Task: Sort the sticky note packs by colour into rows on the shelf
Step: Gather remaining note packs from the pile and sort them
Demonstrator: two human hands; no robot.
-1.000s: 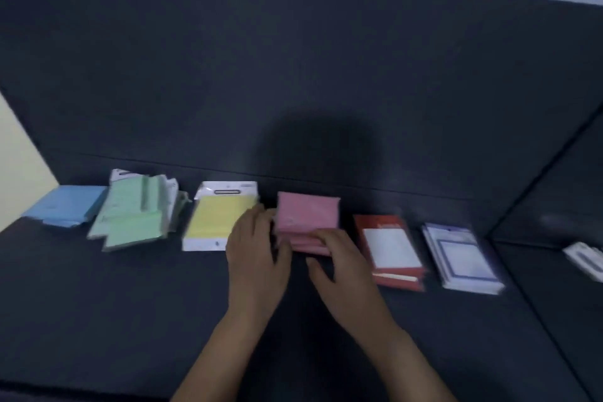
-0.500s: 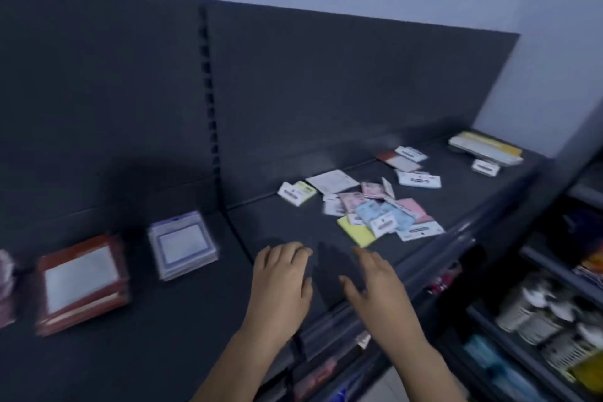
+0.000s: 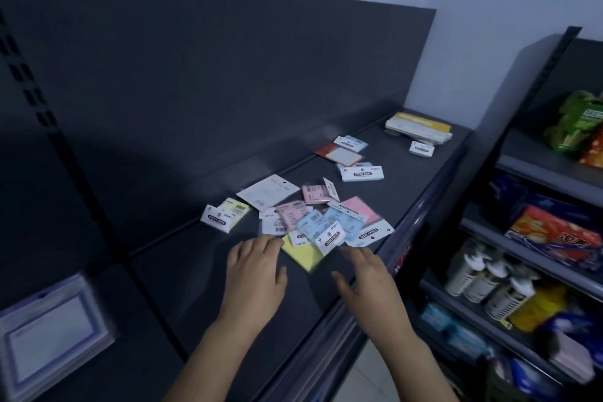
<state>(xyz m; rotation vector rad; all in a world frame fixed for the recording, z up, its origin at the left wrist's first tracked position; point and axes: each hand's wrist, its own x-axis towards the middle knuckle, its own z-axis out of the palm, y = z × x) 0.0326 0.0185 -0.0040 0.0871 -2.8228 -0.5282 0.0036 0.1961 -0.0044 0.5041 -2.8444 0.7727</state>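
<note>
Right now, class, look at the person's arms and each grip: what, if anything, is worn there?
The left grip and right grip are bare hands: no gloves, rings or watch show. Both forearms are bare too, with no sleeve in view.

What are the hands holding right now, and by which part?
Nothing held. The left hand and right hand are both open at the near edge of the sticky note pile; left fingertips are by the yellow pack, contact unclear.

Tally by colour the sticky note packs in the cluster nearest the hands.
Pink packs: 3
Blue packs: 2
Yellow packs: 2
White packs: 2
Total: 9, as far as overlaps allow.
</note>
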